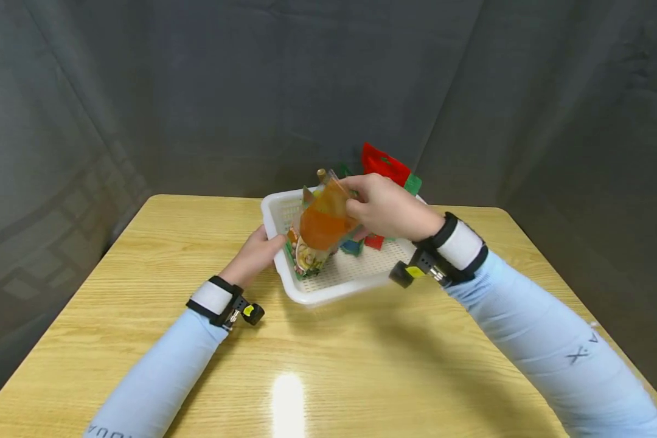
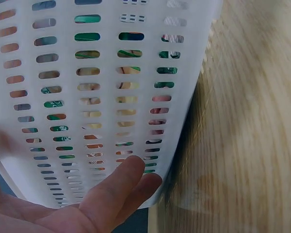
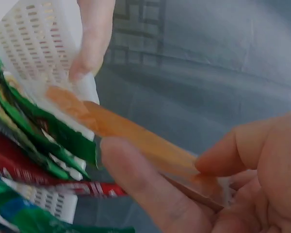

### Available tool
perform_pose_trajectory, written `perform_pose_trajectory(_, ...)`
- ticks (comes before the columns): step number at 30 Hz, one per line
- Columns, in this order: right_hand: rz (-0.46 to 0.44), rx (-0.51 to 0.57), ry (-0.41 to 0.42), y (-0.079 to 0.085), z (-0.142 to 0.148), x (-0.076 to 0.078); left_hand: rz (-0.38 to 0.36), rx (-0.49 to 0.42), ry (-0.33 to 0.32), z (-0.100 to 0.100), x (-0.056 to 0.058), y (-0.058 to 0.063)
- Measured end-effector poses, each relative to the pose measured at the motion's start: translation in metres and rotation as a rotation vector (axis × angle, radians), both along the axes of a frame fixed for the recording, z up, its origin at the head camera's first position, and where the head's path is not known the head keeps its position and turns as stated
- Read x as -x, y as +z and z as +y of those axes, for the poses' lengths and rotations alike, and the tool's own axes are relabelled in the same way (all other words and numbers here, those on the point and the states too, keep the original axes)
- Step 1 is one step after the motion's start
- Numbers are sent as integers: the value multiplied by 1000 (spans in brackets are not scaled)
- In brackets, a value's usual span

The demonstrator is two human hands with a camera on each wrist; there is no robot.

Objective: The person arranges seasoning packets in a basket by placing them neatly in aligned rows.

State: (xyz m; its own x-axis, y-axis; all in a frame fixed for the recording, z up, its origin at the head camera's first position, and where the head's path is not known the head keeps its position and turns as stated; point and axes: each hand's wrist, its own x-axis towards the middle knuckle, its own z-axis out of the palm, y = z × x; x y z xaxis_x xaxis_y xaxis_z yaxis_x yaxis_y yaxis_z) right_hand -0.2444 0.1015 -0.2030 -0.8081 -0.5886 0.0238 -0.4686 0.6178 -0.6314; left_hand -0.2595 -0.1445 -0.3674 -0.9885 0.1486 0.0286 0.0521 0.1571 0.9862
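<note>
My right hand (image 1: 389, 207) pinches a clear-and-orange packet (image 1: 324, 220) by its upper edge, above a white plastic basket (image 1: 328, 295). In the right wrist view the packet (image 3: 140, 133) is seen edge-on between thumb and fingers. My left hand (image 1: 253, 257) holds the basket's left end, the thumb at the rim and fingers against the slotted outer wall (image 2: 99, 128). Below the orange packet, a colourful food packet (image 1: 309, 258) stands inside the basket's left end. A red-and-green packet (image 1: 385, 164) rises at the back right, partly behind my right hand.
Green packets (image 3: 53, 124) and a dark red packet (image 3: 34, 167) lean together in the basket. The basket rests on a wooden table (image 1: 208, 365). A grey cloth (image 1: 306, 91) hangs behind the table's far edge.
</note>
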Motion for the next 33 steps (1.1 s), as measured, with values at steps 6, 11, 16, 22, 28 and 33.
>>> perform_pose_trajectory(6,1,-62,-5,-9,-25,11,-8,0,17,2,0,2)
perform_pose_trajectory(11,9,-111,-33,-17,-46,20,-15,1,11,1,0,0)
perform_pose_trajectory(16,63,-202,-66,-21,-66,28,-23,7,19,1,1,0)
perform_pose_trajectory(22,118,-315,-95,-29,-86,35,-26,18,23,2,-1,1)
perform_pose_trajectory(28,61,-339,-137,-40,-99,45,-33,23,20,2,-2,2)
perform_pose_trajectory(33,52,-363,-156,-44,-105,51,-31,23,14,2,0,2)
